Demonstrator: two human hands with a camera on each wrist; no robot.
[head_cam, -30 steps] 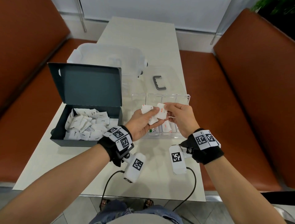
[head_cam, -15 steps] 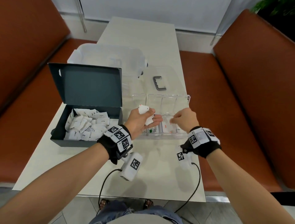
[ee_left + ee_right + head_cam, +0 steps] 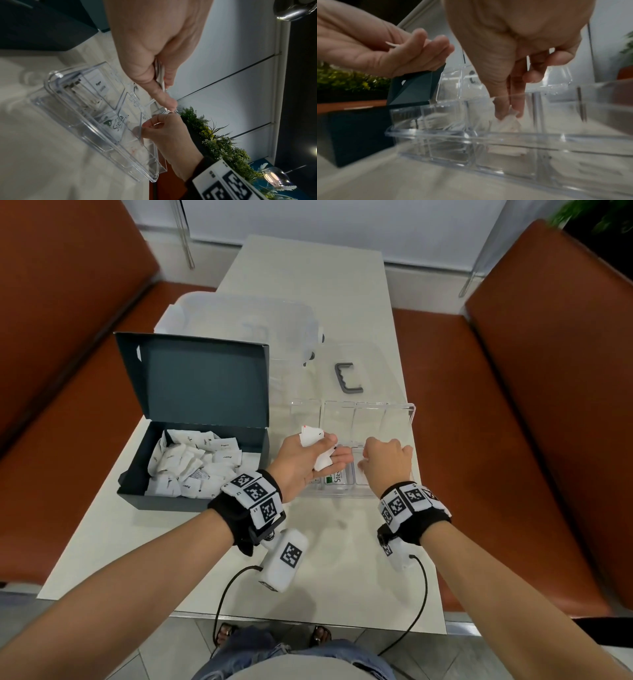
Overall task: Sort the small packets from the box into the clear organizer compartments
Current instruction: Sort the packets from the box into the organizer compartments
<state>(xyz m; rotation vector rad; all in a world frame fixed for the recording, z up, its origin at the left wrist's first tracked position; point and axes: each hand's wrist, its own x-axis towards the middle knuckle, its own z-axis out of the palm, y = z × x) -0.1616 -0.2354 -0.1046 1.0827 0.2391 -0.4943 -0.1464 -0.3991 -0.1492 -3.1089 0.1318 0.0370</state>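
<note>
Packets (image 3: 191, 463), small white paper sachets, lie heaped loose in the dark box (image 3: 137, 491) at the table's left; they look light, thin and limp, likely to crumple or slide off one another, so I would judge a fingertip pinch at an edge or corner the surest hold. One packet (image 3: 506, 121) is pinched between thumb and forefinger of the right hand (image 3: 388, 462), lowered into a near compartment of the clear organizer (image 3: 412, 419); the other fingers of that hand are curled loosely above. A few more packets (image 3: 317, 445) are held in the left hand (image 3: 301, 463), thumb pressing them against the partly extended fingers, just over the organizer's left part. Some compartments hold sachets already, one printed with green lettering (image 3: 337, 478), though the right wrist view is blurred and I cannot tell how many lie under the fingers. Behind the organizer sit a grey handle (image 3: 346, 380) and a translucent tub (image 3: 239, 326) on the pale table (image 3: 308, 268).
</note>
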